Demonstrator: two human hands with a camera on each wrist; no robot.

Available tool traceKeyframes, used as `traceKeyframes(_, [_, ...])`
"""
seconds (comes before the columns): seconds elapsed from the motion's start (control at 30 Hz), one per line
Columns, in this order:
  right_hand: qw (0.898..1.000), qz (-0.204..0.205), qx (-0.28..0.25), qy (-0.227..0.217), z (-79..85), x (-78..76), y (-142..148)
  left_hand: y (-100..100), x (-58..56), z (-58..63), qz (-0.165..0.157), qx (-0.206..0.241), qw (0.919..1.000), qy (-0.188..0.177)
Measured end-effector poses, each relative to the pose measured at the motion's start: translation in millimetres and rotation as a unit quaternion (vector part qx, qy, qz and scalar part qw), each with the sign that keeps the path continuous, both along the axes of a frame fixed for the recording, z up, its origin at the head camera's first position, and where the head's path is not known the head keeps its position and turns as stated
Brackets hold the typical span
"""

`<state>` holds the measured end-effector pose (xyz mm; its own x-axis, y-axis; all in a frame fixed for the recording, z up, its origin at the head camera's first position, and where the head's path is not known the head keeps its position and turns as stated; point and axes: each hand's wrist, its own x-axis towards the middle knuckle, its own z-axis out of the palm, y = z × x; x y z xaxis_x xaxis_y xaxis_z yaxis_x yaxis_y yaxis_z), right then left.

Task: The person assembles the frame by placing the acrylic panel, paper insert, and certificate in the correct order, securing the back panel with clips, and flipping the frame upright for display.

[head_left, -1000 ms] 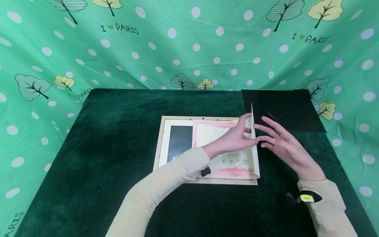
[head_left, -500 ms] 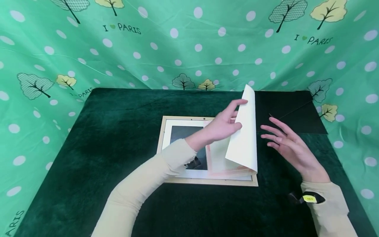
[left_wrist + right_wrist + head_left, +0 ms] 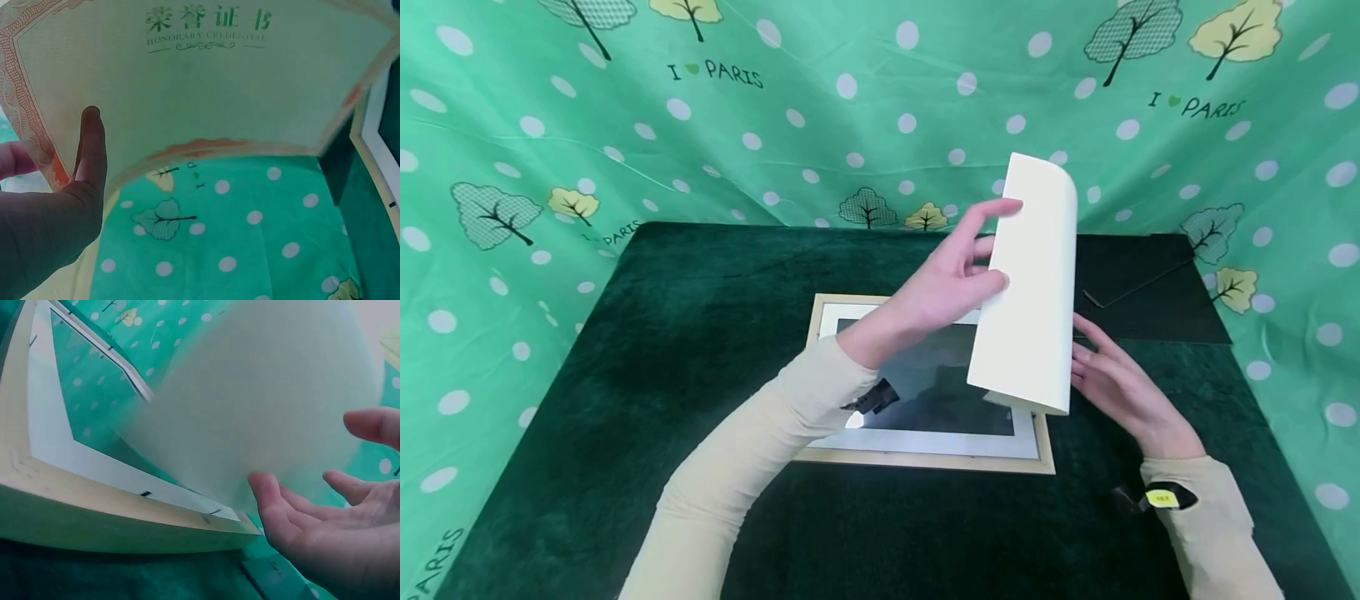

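Observation:
A certificate sheet point(image 3: 1030, 283) is held up above the picture frame point(image 3: 925, 461), its plain white back toward me in the head view and bowed along its right side. My left hand point(image 3: 947, 279) pinches its left edge between thumb and fingers. In the left wrist view the printed face of the certificate point(image 3: 206, 94) shows, with green lettering and an orange-red patterned border; the thumb lies over it. My right hand point(image 3: 1123, 392) is at the sheet's curved right side, fingers loosely spread. The right wrist view shows the fingers point(image 3: 269, 500) close beside the sheet, gripping nothing.
The light wooden frame lies flat on a dark green cloth point(image 3: 625, 400), with a white mat and glossy dark centre. A black backing board point(image 3: 1142, 283) with a thin stand or cord lies at the back right. A green patterned curtain point(image 3: 775, 125) surrounds the table.
My left hand has lifted the certificate off the frame, up and slightly left, turning its white back into view. The frame's dark centre is uncovered. My right hand has come in toward the sheet.

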<state>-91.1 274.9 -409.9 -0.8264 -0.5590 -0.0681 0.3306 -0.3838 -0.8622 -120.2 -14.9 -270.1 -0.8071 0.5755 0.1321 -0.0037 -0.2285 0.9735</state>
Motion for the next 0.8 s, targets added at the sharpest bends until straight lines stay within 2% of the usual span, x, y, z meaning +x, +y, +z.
traceKeyframes(0.17, [1.000,-0.002,-0.021,0.000,-5.4,-0.7,-4,-4,-0.4,4.5,-0.005,0.022,0.9997,0.005])
traceKeyframes(0.4, [0.998,-0.045,-0.035,0.003,-10.8,-8.0,-4,-11,-2.0,6.2,-0.001,0.044,0.9986,0.030])
traceKeyframes(0.5, [0.998,-0.053,-0.044,0.010,-12.2,-10.4,-2,-14,-2.3,7.3,-0.007,0.060,0.9978,0.029])
traceKeyframes(0.63, [0.992,-0.070,-0.100,0.007,-12.1,-12.9,1,-20,-2.9,7.8,-0.014,0.077,0.9967,0.019])
traceKeyframes(0.8, [0.982,-0.104,-0.156,-0.008,-9.3,-13.1,8,-28,-5.7,5.0,-0.018,0.077,0.9965,0.026])
